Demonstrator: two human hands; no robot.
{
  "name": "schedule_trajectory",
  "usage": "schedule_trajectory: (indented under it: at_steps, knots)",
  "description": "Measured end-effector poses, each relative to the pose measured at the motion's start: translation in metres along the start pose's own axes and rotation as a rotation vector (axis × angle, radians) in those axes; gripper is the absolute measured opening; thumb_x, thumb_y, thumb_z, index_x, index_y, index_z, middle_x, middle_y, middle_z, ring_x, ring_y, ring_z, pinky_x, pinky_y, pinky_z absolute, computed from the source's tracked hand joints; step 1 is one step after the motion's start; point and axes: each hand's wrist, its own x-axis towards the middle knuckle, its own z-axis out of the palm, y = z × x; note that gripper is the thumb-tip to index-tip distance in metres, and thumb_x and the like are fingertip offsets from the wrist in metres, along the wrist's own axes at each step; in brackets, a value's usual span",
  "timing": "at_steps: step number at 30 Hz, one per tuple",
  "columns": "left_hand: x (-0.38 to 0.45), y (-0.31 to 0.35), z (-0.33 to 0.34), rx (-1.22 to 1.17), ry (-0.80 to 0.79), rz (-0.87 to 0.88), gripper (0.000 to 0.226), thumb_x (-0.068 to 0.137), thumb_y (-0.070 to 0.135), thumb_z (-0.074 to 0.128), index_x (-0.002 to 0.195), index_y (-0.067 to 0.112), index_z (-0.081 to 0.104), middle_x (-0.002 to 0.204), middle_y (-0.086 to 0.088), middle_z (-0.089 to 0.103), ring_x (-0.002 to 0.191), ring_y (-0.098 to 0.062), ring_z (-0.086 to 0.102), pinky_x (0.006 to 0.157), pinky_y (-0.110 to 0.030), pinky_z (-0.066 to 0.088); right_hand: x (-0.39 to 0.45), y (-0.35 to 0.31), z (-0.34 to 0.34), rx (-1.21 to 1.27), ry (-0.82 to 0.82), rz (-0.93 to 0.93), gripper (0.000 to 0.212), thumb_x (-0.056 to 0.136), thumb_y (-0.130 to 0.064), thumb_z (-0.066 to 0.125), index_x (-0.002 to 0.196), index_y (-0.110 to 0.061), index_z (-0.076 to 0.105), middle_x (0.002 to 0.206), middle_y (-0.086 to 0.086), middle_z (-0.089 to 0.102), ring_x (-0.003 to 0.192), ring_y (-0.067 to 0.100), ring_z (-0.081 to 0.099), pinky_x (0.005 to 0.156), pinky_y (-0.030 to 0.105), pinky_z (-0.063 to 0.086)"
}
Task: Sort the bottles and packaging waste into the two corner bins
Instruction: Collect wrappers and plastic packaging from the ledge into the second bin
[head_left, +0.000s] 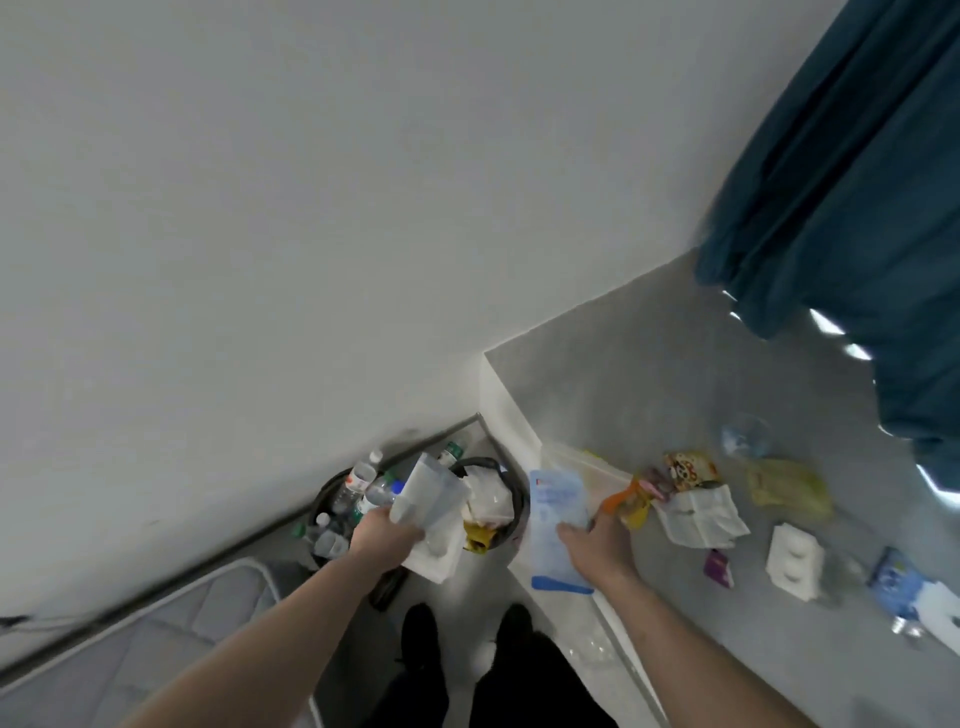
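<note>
A person's two forearms are reaching forward over dark trouser legs (467, 675) at a room corner. The grey ledge (649, 364), smooth and matt, is still carrying most of the waste: crumpled paper (701, 519), a yellow wrapper (789, 488), a white moulded tray (795, 569), all well apart from the bins. On the floor below, the bottle bin (324, 501) is standing packed with clear plastic bottles; the packaging bin (514, 506) just beside it is holding crumpled white wrapping. The left hand (384, 535) is curling round a white foam insert (434, 519), holding it over the bins, seemingly ready to drop. The right hand (597, 540) is pinching a soft blue pouch (558, 530) at the ledge's edge, apparently next in line.
</note>
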Motion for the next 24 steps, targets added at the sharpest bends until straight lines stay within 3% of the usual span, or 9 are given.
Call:
schedule_trajectory:
  at_steps: [4, 7, 10, 12, 15, 19, 24]
  knots:
    - [0.017, 0.027, 0.003, 0.042, -0.038, 0.015, 0.017, 0.081, 0.016, 0.073, 0.096, 0.015, 0.066, 0.077, -0.003, 0.064, 0.069, -0.019, 0.06, 0.052, -0.025, 0.042, 0.021, -0.006, 0.007, 0.054, -0.027, 0.037, 0.018, 0.09, -0.015, 0.069, 0.099, -0.011, 0.054, 0.097, 0.004, 0.058, 0.093, 0.022, 0.054, 0.077, 0.028, 0.039]
    - [0.042, 0.041, 0.012, 0.049, -0.041, 0.02, 0.025, 0.08, 0.016, 0.072, 0.104, 0.014, 0.067, 0.083, -0.003, 0.065, 0.072, -0.018, 0.061, 0.051, -0.024, 0.042, 0.057, -0.013, 0.017, 0.07, -0.051, 0.058, 0.013, 0.091, -0.014, 0.067, 0.092, -0.012, 0.054, 0.086, 0.0, 0.058, 0.091, 0.024, 0.056, 0.075, 0.027, 0.039]
    - [0.078, 0.05, 0.023, 0.077, -0.052, 0.025, 0.028, 0.081, 0.017, 0.073, 0.108, 0.017, 0.064, 0.087, 0.001, 0.065, 0.077, -0.014, 0.061, 0.053, -0.023, 0.041, 0.096, -0.014, 0.041, 0.104, -0.068, 0.096, 0.016, 0.09, -0.013, 0.065, 0.104, -0.007, 0.059, 0.104, 0.012, 0.065, 0.089, 0.024, 0.056, 0.074, 0.028, 0.041]
    - [0.107, 0.052, 0.036, 0.11, -0.07, 0.023, 0.029, 0.081, 0.015, 0.072, 0.11, 0.016, 0.065, 0.085, 0.004, 0.064, 0.075, -0.01, 0.06, 0.053, -0.02, 0.04, 0.123, -0.01, 0.058, 0.125, -0.066, 0.131, 0.029, 0.089, -0.014, 0.064, 0.114, 0.001, 0.063, 0.113, 0.017, 0.068, 0.094, 0.028, 0.061, 0.074, 0.029, 0.045]
    - [0.159, 0.051, 0.061, 0.133, -0.103, -0.012, 0.03, 0.083, 0.013, 0.07, 0.112, 0.018, 0.063, 0.087, 0.005, 0.063, 0.075, -0.01, 0.059, 0.052, -0.019, 0.04, 0.167, 0.0, 0.086, 0.125, -0.063, 0.161, 0.035, 0.086, -0.016, 0.063, 0.118, -0.002, 0.065, 0.115, 0.015, 0.068, 0.103, 0.031, 0.063, 0.078, 0.032, 0.048]
    - [0.241, 0.038, 0.106, 0.213, -0.134, -0.037, 0.034, 0.084, 0.015, 0.069, 0.118, 0.019, 0.066, 0.092, 0.002, 0.065, 0.077, -0.012, 0.058, 0.055, -0.021, 0.042, 0.233, 0.021, 0.13, 0.103, -0.044, 0.173, 0.029, 0.085, -0.017, 0.064, 0.113, -0.007, 0.065, 0.114, 0.013, 0.068, 0.098, 0.028, 0.061, 0.081, 0.031, 0.045]
    - [0.346, 0.006, 0.171, 0.261, -0.188, -0.064, 0.035, 0.084, 0.018, 0.071, 0.118, 0.02, 0.066, 0.094, 0.0, 0.065, 0.079, -0.014, 0.059, 0.059, -0.023, 0.045, 0.319, 0.065, 0.201, 0.077, -0.005, 0.209, 0.034, 0.087, -0.016, 0.063, 0.118, -0.002, 0.062, 0.119, 0.016, 0.065, 0.105, 0.032, 0.061, 0.083, 0.031, 0.045]
